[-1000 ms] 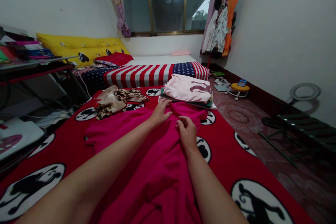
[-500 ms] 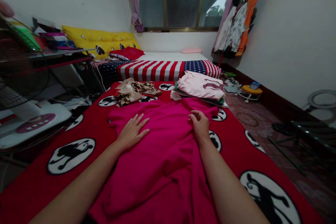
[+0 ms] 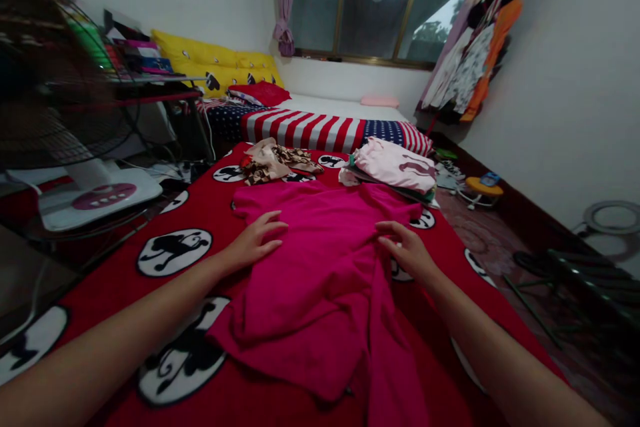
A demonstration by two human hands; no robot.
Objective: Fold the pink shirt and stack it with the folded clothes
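Magenta garment [image 3: 320,260] spread rumpled on the red blanket [image 3: 450,293], unfolded so far, left hand [image 3: 255,243] flat with fingers open, right hand [image 3: 407,250] pinching its edge, folded pile [image 3: 395,167] beyond.

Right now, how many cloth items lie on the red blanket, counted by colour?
Magenta garment, under both hands: 1
Pink folded shirt, top of a stack: 1
Tan patterned garment: 1
Total: 3. The items under the pink shirt are too hidden to count.
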